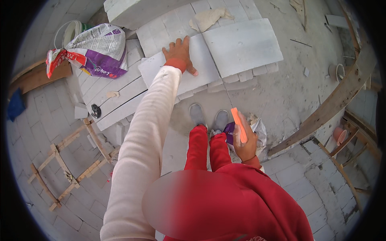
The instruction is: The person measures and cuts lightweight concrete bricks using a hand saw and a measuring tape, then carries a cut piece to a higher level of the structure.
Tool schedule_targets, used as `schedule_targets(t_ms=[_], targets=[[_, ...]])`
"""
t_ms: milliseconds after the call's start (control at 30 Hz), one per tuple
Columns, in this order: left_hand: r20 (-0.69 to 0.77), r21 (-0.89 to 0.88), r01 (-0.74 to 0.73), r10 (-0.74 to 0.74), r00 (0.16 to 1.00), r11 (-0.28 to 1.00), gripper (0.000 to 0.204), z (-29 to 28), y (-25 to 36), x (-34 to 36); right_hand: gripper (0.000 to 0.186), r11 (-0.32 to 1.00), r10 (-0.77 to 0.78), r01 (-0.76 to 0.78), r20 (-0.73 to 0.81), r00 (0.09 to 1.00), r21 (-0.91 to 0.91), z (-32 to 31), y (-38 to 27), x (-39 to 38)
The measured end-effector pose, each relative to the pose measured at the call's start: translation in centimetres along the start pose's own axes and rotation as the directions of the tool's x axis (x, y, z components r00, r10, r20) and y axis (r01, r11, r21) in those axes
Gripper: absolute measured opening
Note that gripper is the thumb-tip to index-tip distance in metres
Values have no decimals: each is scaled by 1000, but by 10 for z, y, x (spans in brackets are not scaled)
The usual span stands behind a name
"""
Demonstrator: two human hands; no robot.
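Observation:
My left hand [178, 55] lies flat with fingers spread on the left part of a pale grey building block [251, 48], which rests on a stack of similar blocks. In my right hand [248, 142], low by my right leg, is the orange handle [238, 123] of a handsaw. Its blade [226, 92], seen edge-on as a thin dark line, runs from the handle up to and across the block. How deep it sits in the block I cannot tell. The fingers of my right hand are wrapped round the handle and partly hidden.
A white and purple sack [99, 50] and a bucket [73, 32] stand at the upper left. A black round item [95, 111] lies on blocks. Wooden frames [76, 164] lie lower left; a curved-looking beam [321, 114] crosses the right. A crumpled bag [260, 130] is by my feet.

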State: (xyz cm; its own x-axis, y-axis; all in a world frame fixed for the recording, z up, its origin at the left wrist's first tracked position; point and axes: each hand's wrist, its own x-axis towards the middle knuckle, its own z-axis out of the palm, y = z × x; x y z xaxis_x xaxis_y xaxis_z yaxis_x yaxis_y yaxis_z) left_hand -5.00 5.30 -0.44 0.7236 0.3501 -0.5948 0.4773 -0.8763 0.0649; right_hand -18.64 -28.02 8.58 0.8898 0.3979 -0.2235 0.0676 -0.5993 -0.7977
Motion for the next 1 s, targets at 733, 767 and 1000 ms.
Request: schedule_targets(t_ms=[733,767,1000], targets=[[0,29,23,-23,1000,999,143,5,-3,7,42,999,18,-18,-11,1000,-30,15,21,9],[-9,24,8,-8,1000,1000,144,10,-4,8,43,996,-29,27,-18,999,-80,31,12,41],[64,20,16,-18,998,1000,150,6,-8,10,42,998,51,-50,-23,998,31,-14,-2,-42]])
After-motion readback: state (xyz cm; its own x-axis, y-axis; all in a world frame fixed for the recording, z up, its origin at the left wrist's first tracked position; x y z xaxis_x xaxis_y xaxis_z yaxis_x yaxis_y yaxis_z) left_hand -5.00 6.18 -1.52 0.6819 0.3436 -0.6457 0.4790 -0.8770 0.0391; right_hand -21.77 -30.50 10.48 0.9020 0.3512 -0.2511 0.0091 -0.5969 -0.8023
